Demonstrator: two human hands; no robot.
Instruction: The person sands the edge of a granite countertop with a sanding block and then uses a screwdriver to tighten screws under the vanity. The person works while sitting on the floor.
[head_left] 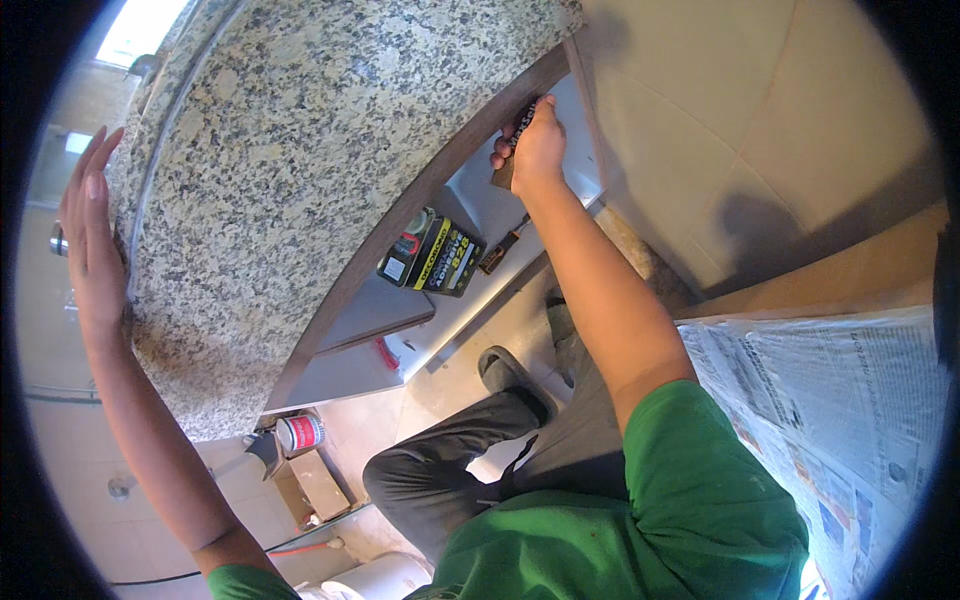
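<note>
- The small brown block [505, 176] sat pressed against the dark brown edge strip [420, 195] under the speckled granite countertop [300, 170], near the strip's far end beside the tiled wall [760, 120].
- The right hand [535, 150] was clenched around that block, together with a dark patterned thing I could not make out, thumb side toward the strip.
- The left hand [90, 235] lay flat and released, fingers straight, against the rounded rim of the granite at its far left.
- The step in hand looked like rubbing or pressing along the edge strip; judged from this, the next move would call for steady pressure along the strip while the left hand braces the slab.
- On the grey shelf [470, 215] below stood a yellow-and-black can [445, 258], with a screwdriver [503, 248] just beside it.
- Newspaper [830, 400] covered the surface at right; a red-banded tin [298, 433] stood on the floor.
</note>
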